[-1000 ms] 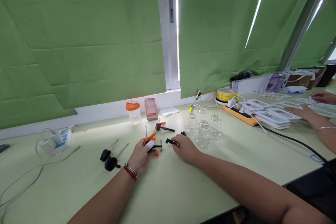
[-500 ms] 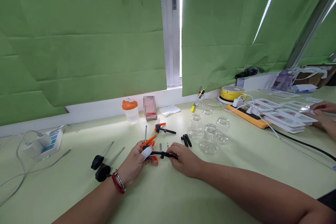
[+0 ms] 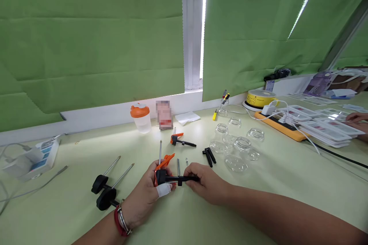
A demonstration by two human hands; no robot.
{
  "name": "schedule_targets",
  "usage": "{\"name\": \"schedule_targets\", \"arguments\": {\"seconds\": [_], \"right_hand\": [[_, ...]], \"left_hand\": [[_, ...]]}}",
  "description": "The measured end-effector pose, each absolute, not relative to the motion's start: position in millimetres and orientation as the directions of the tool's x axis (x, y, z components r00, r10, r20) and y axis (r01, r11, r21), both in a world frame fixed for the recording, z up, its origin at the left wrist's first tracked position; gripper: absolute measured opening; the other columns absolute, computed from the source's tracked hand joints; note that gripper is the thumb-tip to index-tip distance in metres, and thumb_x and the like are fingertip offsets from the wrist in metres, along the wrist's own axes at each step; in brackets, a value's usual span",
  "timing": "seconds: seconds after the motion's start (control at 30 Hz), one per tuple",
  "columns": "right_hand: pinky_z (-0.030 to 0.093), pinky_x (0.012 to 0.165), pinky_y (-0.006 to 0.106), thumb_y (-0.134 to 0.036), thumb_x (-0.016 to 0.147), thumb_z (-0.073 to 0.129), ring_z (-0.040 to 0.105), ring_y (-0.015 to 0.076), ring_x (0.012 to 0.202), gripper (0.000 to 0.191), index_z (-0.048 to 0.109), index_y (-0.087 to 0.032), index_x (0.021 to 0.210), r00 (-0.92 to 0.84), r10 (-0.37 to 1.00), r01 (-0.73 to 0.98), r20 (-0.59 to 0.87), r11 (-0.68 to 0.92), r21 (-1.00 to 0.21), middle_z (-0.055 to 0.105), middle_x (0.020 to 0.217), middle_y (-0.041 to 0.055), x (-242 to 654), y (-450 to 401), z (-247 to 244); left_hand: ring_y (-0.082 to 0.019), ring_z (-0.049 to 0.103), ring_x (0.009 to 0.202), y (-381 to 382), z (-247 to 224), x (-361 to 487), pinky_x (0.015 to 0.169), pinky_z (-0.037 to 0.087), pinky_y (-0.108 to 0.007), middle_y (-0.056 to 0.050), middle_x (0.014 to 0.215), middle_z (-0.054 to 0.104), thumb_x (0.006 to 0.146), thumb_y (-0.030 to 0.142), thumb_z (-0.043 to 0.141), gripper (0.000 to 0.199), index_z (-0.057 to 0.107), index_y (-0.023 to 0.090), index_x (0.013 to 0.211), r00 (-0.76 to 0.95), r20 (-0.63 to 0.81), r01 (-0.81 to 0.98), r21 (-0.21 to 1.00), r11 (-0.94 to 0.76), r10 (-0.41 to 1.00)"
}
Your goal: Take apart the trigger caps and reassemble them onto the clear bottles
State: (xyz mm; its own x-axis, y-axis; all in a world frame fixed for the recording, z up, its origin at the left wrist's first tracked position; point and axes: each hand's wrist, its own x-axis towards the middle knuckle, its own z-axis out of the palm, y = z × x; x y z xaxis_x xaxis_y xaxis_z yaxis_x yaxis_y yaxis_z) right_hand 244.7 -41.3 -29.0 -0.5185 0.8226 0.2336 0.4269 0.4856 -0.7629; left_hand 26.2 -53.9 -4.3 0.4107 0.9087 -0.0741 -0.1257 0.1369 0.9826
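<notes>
My left hand (image 3: 149,191), its thumb wrapped in white, is closed around the orange and black part of a tool (image 3: 162,176) with an upright metal rod. My right hand (image 3: 208,183) pinches the black handle at the tool's right end. A similar orange and black tool (image 3: 181,141) lies behind my hands. Short black pieces (image 3: 209,156) rest right of it, and tiny metal parts (image 3: 186,161) lie just behind my right fingers. Two black knobs (image 3: 106,198) with metal rods are left of my left hand.
Glass jars (image 3: 236,155) stand to the right. Farther right are an orange power strip (image 3: 281,126), stacked clear cases (image 3: 324,132) and another person's hand (image 3: 358,118). An orange-lidded cup (image 3: 140,118) stands at the back; a white power strip (image 3: 46,159) lies left.
The view has shifted slightly. The tool in my hands has turned, so its black part faces up more, and my left thumb has moved from on top of it to its near side.
</notes>
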Motion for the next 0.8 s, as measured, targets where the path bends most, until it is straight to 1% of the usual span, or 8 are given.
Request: {"name": "schedule_targets", "arguments": {"seconds": [0.07, 0.13, 0.23, 0.33, 0.47, 0.6, 0.67, 0.8], "right_hand": [[0.034, 0.056, 0.021, -0.018, 0.085, 0.048, 0.045, 0.0109, 0.063, 0.01, 0.053, -0.02, 0.093, -0.539, 0.825, 0.427, 0.171, 0.442, -0.789, 0.054, 0.074, -0.0027, 244.6, -43.1, -29.7], [0.033, 0.056, 0.021, -0.018, 0.086, 0.046, 0.044, 0.0108, 0.062, 0.011, 0.052, -0.021, 0.095, -0.553, 0.821, 0.434, 0.145, 0.432, -0.791, 0.053, 0.073, -0.0035, 244.6, -44.5, -30.8], [0.033, 0.058, 0.022, -0.017, 0.086, 0.046, 0.044, 0.0112, 0.065, 0.012, 0.052, -0.021, 0.095, -0.546, 0.824, 0.451, 0.151, 0.441, -0.776, 0.054, 0.075, -0.0032, 244.6, -45.7, -31.2], [0.034, 0.059, 0.022, -0.018, 0.086, 0.045, 0.044, 0.0114, 0.065, 0.012, 0.052, -0.021, 0.096, -0.556, 0.819, 0.453, 0.144, 0.444, -0.773, 0.054, 0.076, -0.0026, 244.4, -46.5, -29.8], [0.034, 0.059, 0.022, -0.018, 0.085, 0.046, 0.045, 0.0116, 0.065, 0.013, 0.053, -0.021, 0.096, -0.579, 0.804, 0.442, 0.136, 0.45, -0.776, 0.055, 0.076, -0.0018, 243.8, -48.0, -28.5], [0.034, 0.059, 0.022, -0.017, 0.086, 0.045, 0.045, 0.0119, 0.065, 0.013, 0.052, -0.021, 0.096, -0.586, 0.794, 0.425, 0.159, 0.469, -0.774, 0.055, 0.076, -0.0016, 243.6, -49.0, -29.2], [0.035, 0.059, 0.023, -0.016, 0.086, 0.044, 0.045, 0.012, 0.065, 0.013, 0.052, -0.021, 0.096, -0.586, 0.793, 0.416, 0.166, 0.47, -0.779, 0.054, 0.076, -0.0016, 243.8, -49.0, -29.7], [0.034, 0.059, 0.023, -0.015, 0.085, 0.045, 0.045, 0.012, 0.065, 0.014, 0.053, -0.021, 0.095, -0.573, 0.802, 0.412, 0.169, 0.461, -0.786, 0.054, 0.076, -0.0016, 243.9, -48.7, -31.0]], "left_hand": [[-0.013, 0.055, 0.08, -56.2, -1.1, 25.7, 0.081, 0.046, -0.03, 0.001, 0.091, 0.055, 0.071, 0.017, 0.072, 0.051, 0.045, 0.024, 0.114, 0.418, -0.066, -0.105, 0.987, 0.12, 0.906], [-0.013, 0.055, 0.079, -58.4, 0.5, 26.9, 0.08, 0.046, -0.029, 0.0, 0.091, 0.055, 0.071, 0.018, 0.072, 0.052, 0.044, 0.024, 0.115, 0.4, -0.072, -0.059, 0.993, 0.105, 0.914], [-0.014, 0.055, 0.083, -61.4, -0.2, 31.4, 0.082, 0.045, -0.029, -0.001, 0.095, 0.056, 0.068, 0.018, 0.073, 0.052, 0.045, 0.024, 0.112, 0.321, -0.083, 0.003, 0.996, 0.086, 0.943], [-0.015, 0.055, 0.09, -63.4, -2.5, 36.8, 0.086, 0.043, -0.03, -0.003, 0.102, 0.055, 0.067, 0.02, 0.073, 0.055, 0.045, 0.024, 0.113, 0.23, -0.067, 0.03, 0.998, 0.062, 0.971], [-0.018, 0.055, 0.094, -64.7, -4.1, 40.5, 0.087, 0.043, -0.032, -0.004, 0.102, 0.056, 0.065, 0.023, 0.071, 0.052, 0.047, 0.022, 0.111, 0.15, -0.056, 0.061, 0.997, 0.048, 0.987], [-0.021, 0.054, 0.1, -64.8, -3.9, 39.8, 0.087, 0.042, -0.032, -0.005, 0.104, 0.056, 0.066, 0.022, 0.069, 0.054, 0.045, 0.023, 0.114, 0.155, -0.057, 0.038, 0.998, 0.051, 0.986], [-0.02, 0.054, 0.098, -64.5, -3.8, 39.1, 0.088, 0.041, -0.032, -0.005, 0.102, 0.056, 0.066, 0.022, 0.069, 0.054, 0.045, 0.023, 0.114, 0.167, -0.048, 0.049, 0.998, 0.04, 0.985], [-0.018, 0.053, 0.092, -64.1, -4.4, 38.6, 0.086, 0.041, -0.03, -0.003, 0.098, 0.054, 0.068, 0.022, 0.069, 0.047, 0.047, 0.024, 0.109, 0.183, -0.045, 0.097, 0.995, 0.027, 0.982]]}}
